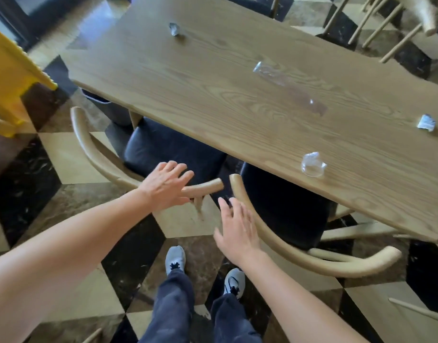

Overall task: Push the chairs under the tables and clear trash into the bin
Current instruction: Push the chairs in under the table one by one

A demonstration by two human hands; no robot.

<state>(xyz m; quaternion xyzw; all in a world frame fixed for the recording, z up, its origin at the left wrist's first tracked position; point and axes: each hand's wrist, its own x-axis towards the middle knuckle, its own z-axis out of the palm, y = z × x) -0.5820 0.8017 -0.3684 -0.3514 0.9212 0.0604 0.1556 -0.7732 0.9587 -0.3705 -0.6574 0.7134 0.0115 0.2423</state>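
Note:
Two pale wooden chairs with black seats stand partly under a wooden table (213,78). My left hand (167,185) lies flat, fingers spread, on the curved back rail of the left chair (89,149). My right hand (236,227) is open against the back rail of the right chair (312,262). Trash lies on the tabletop: a crushed clear cup (312,164), a clear plastic wrapper (284,82), a crumpled scrap (174,28) at the far left and another crumpled scrap (426,123) near the right edge. A grey bin (106,107) stands half hidden under the table's left end.
A yellow piece of furniture (12,70) stands at the left. More pale chair legs (386,28) crowd the far right, and another wooden rail (416,310) pokes in at the lower right. The floor is chequered tile; my feet (203,271) are just behind the chairs.

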